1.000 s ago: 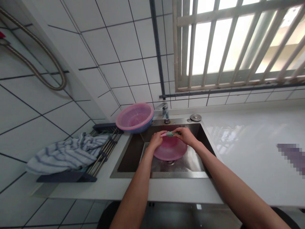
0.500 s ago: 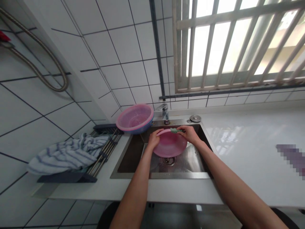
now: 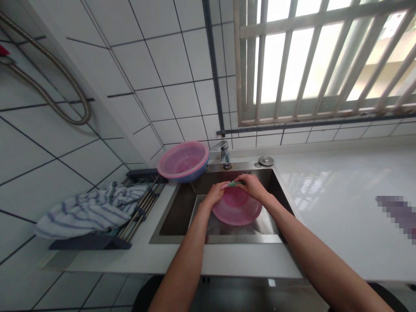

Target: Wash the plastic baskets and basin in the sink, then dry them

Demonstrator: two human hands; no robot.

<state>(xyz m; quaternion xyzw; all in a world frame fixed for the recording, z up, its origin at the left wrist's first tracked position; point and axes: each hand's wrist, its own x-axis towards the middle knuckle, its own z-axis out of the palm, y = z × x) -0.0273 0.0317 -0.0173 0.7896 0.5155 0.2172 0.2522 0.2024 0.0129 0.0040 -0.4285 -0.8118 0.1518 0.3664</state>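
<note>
A pink plastic basin [image 3: 238, 210] is tilted inside the steel sink [image 3: 175, 216], its inside facing me. My left hand [image 3: 215, 193] grips the basin's rim at the upper left, fingers closed over the edge. On the far rim lies a small green cloth [image 3: 233, 184], bunched up. My right hand [image 3: 251, 186] pinches this cloth against the rim, with the fingertips partly hidden behind it. Both hands are close together, the cloth between them.
Behind the sink stands a chrome faucet [image 3: 225, 155], with a metal drain plug [image 3: 265, 160] to its right. Stacked pink and blue basins [image 3: 183, 160] sit at the back left corner. A striped towel [image 3: 94, 208] lies over a rack [image 3: 143, 212] on the left.
The basin has shifted slightly right and toward me, covering the drain. My left hand has slid right along the rim, and my right hand has moved a little left, bringing them closer.
</note>
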